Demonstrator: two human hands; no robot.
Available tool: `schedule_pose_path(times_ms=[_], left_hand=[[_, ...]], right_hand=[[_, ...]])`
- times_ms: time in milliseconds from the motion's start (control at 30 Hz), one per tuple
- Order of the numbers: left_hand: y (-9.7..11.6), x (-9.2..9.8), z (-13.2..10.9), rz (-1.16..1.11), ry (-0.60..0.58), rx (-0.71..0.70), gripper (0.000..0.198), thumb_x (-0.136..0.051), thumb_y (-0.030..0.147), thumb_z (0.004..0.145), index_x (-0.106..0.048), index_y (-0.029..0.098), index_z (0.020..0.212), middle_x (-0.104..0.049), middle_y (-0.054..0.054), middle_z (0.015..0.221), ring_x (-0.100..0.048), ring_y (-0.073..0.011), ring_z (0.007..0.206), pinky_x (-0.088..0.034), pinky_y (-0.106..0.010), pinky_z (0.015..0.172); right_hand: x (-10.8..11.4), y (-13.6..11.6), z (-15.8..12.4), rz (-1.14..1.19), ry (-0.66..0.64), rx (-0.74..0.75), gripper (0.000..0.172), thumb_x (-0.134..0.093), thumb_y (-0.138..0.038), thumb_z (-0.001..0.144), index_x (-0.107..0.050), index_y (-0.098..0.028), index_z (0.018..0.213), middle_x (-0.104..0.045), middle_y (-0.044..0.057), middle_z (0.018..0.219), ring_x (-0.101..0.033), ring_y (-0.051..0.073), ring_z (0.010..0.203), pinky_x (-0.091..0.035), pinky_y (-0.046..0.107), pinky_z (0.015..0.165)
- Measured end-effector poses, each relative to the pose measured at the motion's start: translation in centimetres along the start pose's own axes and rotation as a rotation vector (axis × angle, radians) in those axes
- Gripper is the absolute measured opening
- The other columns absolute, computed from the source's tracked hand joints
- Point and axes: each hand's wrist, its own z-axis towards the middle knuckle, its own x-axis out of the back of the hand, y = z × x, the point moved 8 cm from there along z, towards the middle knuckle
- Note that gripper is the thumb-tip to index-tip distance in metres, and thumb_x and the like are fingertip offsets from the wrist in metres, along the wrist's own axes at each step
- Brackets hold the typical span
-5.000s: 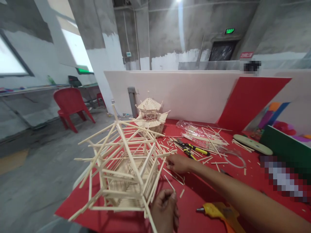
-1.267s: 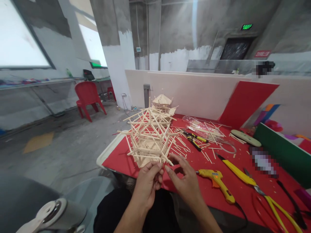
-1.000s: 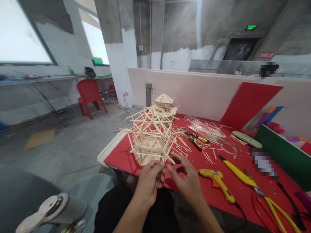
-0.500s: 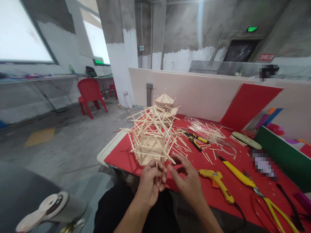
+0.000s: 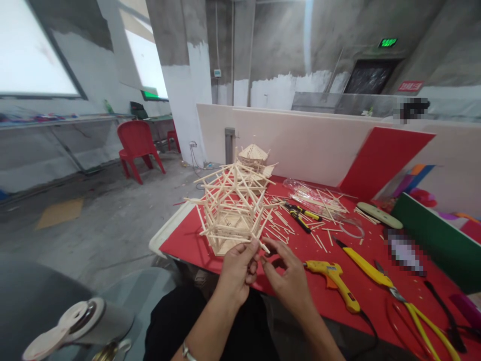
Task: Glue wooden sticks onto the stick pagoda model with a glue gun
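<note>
A model pavilion frame of thin wooden sticks [image 5: 235,210] stands at the near left of the red table. My left hand [image 5: 238,268] is closed at its lower front edge, thumb and forefinger pinched together by the right corner. The short wooden stick in these fingers is now mostly hidden. Just to the right, my right hand [image 5: 287,271] curves around the projecting stick end at that corner, thumb and forefinger apart with nothing visible between them. Whether its fingertips touch the model is unclear.
Behind stands a second wooden pavilion [image 5: 254,155]. Loose sticks [image 5: 278,228] and black-yellow pliers [image 5: 300,218] lie right of the model. Nearer are a yellow glue gun [image 5: 334,281], a yellow cutter [image 5: 363,265] and yellow-handled pliers [image 5: 413,311]. A lidded cup [image 5: 108,321] sits at lower left.
My left hand has turned and risen slightly, bringing its pinched fingers and the short stick up against the model's lower right corner. My right hand has stayed nearly in place.
</note>
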Motion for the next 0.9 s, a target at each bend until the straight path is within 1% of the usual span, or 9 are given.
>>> schedule_pose_path(times_ms=[100, 200, 300, 467, 600, 667, 900], left_hand=[[0.2, 0.0, 0.0, 0.007, -0.014, -0.007, 0.037, -0.079, 0.041, 0.06, -0.055, 0.013, 0.065, -0.053, 0.004, 0.052, -0.033, -0.0004, 0.034, -0.015, -0.012, 0.029], [0.2, 0.2, 0.0, 0.016, -0.018, 0.013, 0.032, -0.076, 0.038, 0.064, -0.057, 0.013, 0.066, -0.053, 0.003, 0.053, -0.033, -0.0005, 0.034, -0.015, -0.012, 0.029], [0.3, 0.5, 0.1, 0.035, -0.004, 0.011, 0.029, -0.077, 0.034, 0.062, -0.058, 0.012, 0.066, -0.053, 0.003, 0.054, -0.033, -0.0004, 0.034, -0.015, -0.012, 0.03], [0.7, 0.6, 0.2, 0.074, 0.004, -0.011, 0.03, -0.076, 0.035, 0.06, -0.056, 0.013, 0.061, -0.052, 0.003, 0.052, -0.03, 0.0002, 0.033, -0.016, -0.012, 0.03], [1.0, 0.3, 0.1, 0.063, 0.018, -0.002, 0.03, -0.077, 0.033, 0.057, -0.056, 0.013, 0.061, -0.052, 0.003, 0.05, -0.029, 0.0002, 0.033, -0.015, -0.012, 0.03], [1.0, 0.2, 0.0, 0.055, 0.022, 0.011, 0.029, -0.077, 0.032, 0.056, -0.056, 0.013, 0.062, -0.052, 0.003, 0.049, -0.029, 0.0003, 0.032, -0.014, -0.012, 0.03], [1.2, 0.3, 0.0, 0.052, 0.008, 0.012, 0.025, -0.076, 0.027, 0.056, -0.057, 0.012, 0.062, -0.055, 0.002, 0.05, -0.029, 0.0004, 0.032, -0.013, -0.013, 0.03]], right_hand=[[-0.1, -0.2, 0.1, 0.004, -0.001, 0.012, 0.033, -0.054, -0.019, 0.081, -0.061, -0.022, 0.114, -0.064, 0.006, 0.103, -0.062, 0.017, 0.092, -0.054, 0.025, 0.07], [-0.2, -0.6, 0.3, 0.02, 0.01, 0.037, 0.033, -0.054, -0.015, 0.08, -0.063, -0.023, 0.111, -0.065, 0.006, 0.101, -0.062, 0.017, 0.092, -0.054, 0.024, 0.07], [-0.4, -0.8, 0.5, 0.05, 0.025, 0.064, 0.032, -0.054, -0.013, 0.079, -0.064, -0.025, 0.107, -0.065, 0.004, 0.097, -0.062, 0.016, 0.089, -0.053, 0.022, 0.065], [-0.6, -0.5, 0.8, 0.071, 0.006, 0.065, 0.025, -0.054, -0.023, 0.086, -0.066, -0.026, 0.108, -0.063, 0.004, 0.091, -0.06, 0.015, 0.083, -0.05, 0.022, 0.065], [-0.7, 0.1, 1.0, 0.081, 0.004, 0.073, 0.025, -0.052, -0.024, 0.088, -0.068, -0.026, 0.107, -0.061, 0.003, 0.085, -0.059, 0.014, 0.078, -0.048, 0.022, 0.062], [-0.7, 0.2, 1.1, 0.077, 0.007, 0.088, 0.025, -0.052, -0.023, 0.089, -0.068, -0.026, 0.108, -0.06, 0.003, 0.083, -0.058, 0.013, 0.077, -0.048, 0.022, 0.063], [-0.5, 0.0, 1.1, 0.089, 0.049, 0.102, 0.024, -0.052, -0.024, 0.089, -0.07, -0.026, 0.105, -0.061, 0.003, 0.081, -0.058, 0.014, 0.076, -0.048, 0.024, 0.064]])
